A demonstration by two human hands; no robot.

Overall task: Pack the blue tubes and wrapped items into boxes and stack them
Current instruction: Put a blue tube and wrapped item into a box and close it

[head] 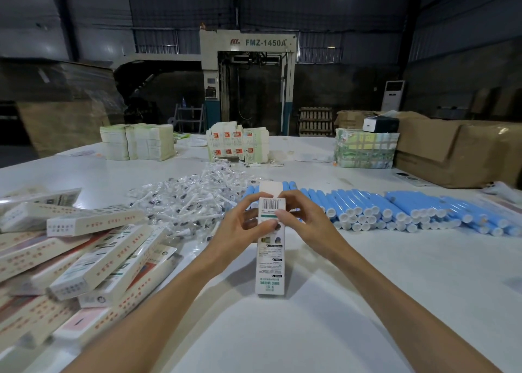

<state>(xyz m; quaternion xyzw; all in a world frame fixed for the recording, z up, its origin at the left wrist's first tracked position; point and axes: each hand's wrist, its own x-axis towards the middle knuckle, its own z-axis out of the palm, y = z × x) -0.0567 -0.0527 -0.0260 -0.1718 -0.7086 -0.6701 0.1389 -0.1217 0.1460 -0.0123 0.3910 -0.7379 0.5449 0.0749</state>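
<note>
A white table (381, 288) runs from the near edge to the far side. At near left lies a loose pile of closed boxes (93, 262), long and pale with red and green print, leaning on one another at angles. Beyond them, left of centre, is a heap of wrapped items (192, 203) in clear film, just behind the left hand (244, 221). To the right a row of blue tubes (395, 208) lies side by side, white caps facing near; its left end is hidden behind the hands. Farther off stand stacks of flat cartons (138, 142), and at far right big cardboard cases (457, 152). Past the table stands a grey machine (248, 70) marked FMZ-1450A. At centre, between the hands, stands the box (270, 259); its near end seems to rest on the table and its far end reaches up in front of the tubes. The left hand grips its upper left edge with curled fingers, and the right hand (305, 221) pinches the upper right side, thumb on the face. The box is long, narrow and white, with a barcode near the top, small print down the face, green lettering at the near end, and a plain white flap standing open at the far end.
</note>
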